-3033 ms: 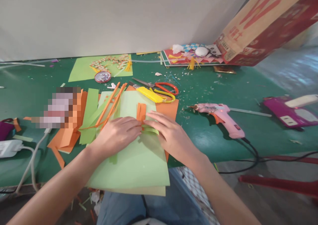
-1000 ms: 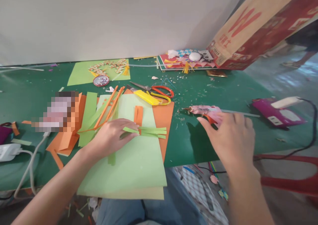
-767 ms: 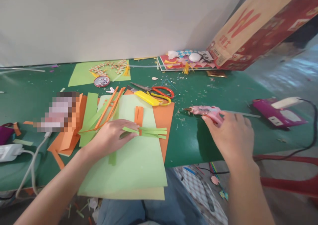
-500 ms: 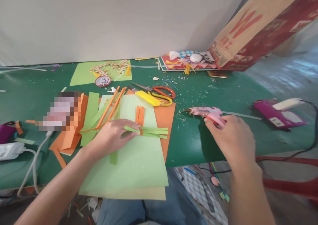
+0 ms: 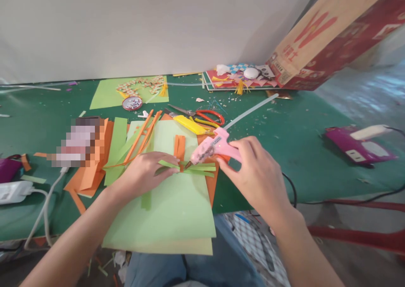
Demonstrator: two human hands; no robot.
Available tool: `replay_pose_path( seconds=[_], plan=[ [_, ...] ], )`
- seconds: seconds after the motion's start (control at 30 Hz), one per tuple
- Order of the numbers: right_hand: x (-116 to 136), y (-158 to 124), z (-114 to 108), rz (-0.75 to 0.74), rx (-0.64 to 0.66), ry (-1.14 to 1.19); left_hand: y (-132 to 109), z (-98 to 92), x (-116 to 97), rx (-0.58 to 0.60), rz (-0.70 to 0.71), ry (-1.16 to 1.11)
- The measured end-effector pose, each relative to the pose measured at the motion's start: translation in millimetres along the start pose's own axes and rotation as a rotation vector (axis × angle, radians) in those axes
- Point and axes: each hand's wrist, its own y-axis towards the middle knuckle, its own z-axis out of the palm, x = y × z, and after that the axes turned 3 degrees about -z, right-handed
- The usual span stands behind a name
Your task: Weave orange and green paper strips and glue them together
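Moved since the earlier frame: pink hot glue gun (image 5: 205, 148), from the right part of the bench (image 5: 310, 152) to over the pale green paper sheet (image 5: 174, 219), nozzle (image 5: 188, 165) now pointing down and left; little visible change in the left hand (image 5: 145, 169). Around the gun's handle, closed fingers of the right hand (image 5: 259, 173); impossible to tell whether pressing the trigger. At the left end of the narrow green paper strips (image 5: 204, 167), left fingers drawn narrow, pinching; green strips lying on the sheet, spread rightward, crossing the near end of the folded orange paper strips (image 5: 179, 144). Nozzle right at that crossing, just beside the left fingertips; contact with paper too small to tell. Just beyond, on the far side, yellow utility knife (image 5: 191, 125) and scissors (image 5: 210, 115); far right, purple power strip (image 5: 359, 145). By the look of it, at the gluing step, with strips pinned for a bead; probably calling next for a steady left pinch, a short, controlled squeeze at the crossing, and fingertips well clear of the hot tip.
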Motion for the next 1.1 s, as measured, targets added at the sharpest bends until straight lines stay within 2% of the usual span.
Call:
replay_pose_path(
  seconds=[0.23,0.43,0.73,1.1],
  plan=[
    [4.2,2.2,5.1,-0.027,0.021,-0.009,0.1,-1.2,-0.4,0.004,0.02,0.004],
    [4.4,3.4,3.2,-0.064,0.047,-0.042,0.7,-2.8,-2.6,0.047,-0.043,0.002],
    [7.1,3.3,3.0,-0.075,0.033,-0.068,0.8,-2.1,-4.0,0.059,-0.108,-0.056],
    [9.8,4.7,-2.7,-0.091,0.013,-0.112,1.5,-2.0,-3.7,0.057,-0.108,-0.045]
  ],
)
